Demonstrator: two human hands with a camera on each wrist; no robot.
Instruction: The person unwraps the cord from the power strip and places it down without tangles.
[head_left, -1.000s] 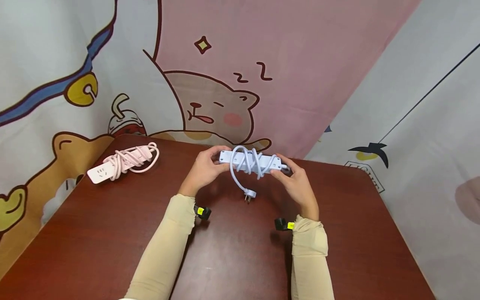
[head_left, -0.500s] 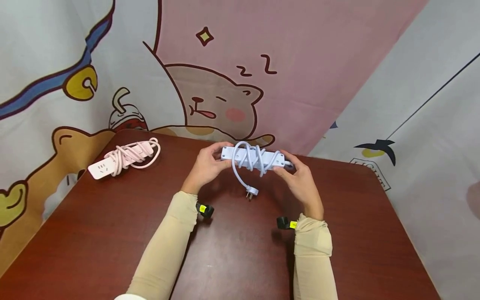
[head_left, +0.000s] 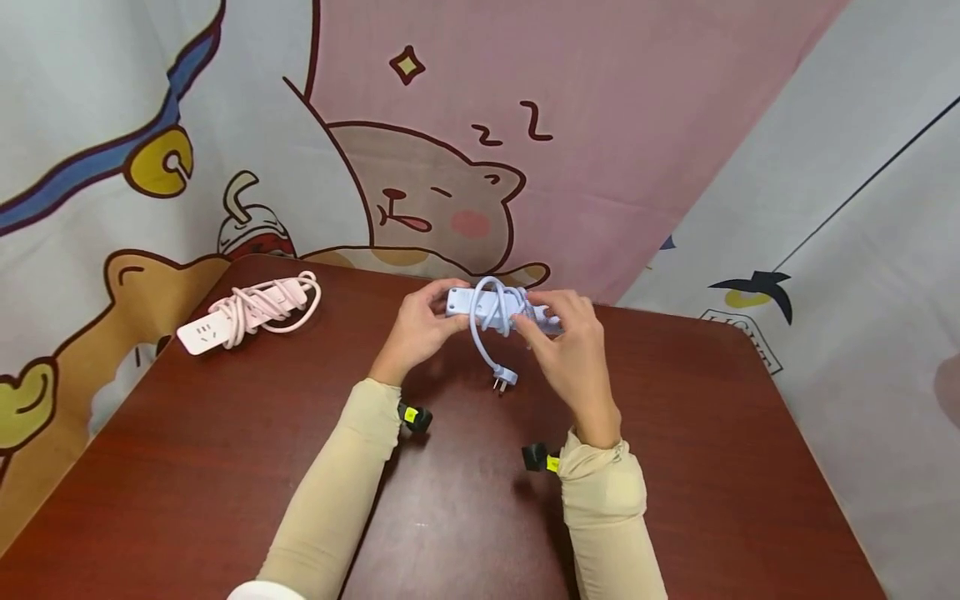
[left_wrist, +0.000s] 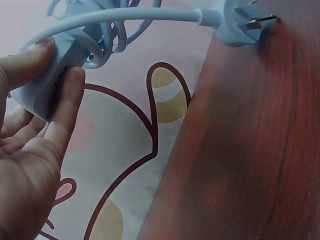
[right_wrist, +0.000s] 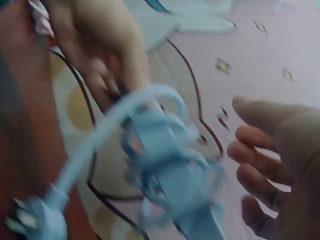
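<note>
My left hand (head_left: 418, 329) grips the left end of a pale blue power strip (head_left: 491, 313), thumb on the near side, and holds it above the table. The strip's own cord is wound round its middle. From the coil a loop hangs down to a three-pin plug (head_left: 505, 379). In the left wrist view, the thumb and fingers pinch the strip's end (left_wrist: 42, 92). My right hand (head_left: 573, 350) is at the strip's right half and overlaps it in the head view. In the right wrist view that hand (right_wrist: 295, 150) is apart from the strip, fingers loosely bent with nothing between them.
A pink power strip (head_left: 247, 317), wound with its cord, lies at the back left of the dark red wooden table (head_left: 450, 517). Behind the table hangs a cartoon-printed cloth (head_left: 600, 150). Small black cameras (head_left: 416, 417) with yellow labels sit at both wrists.
My right hand has let go of the strip's right end and moved left toward the coiled cord. My left hand keeps its grip on the left end.
</note>
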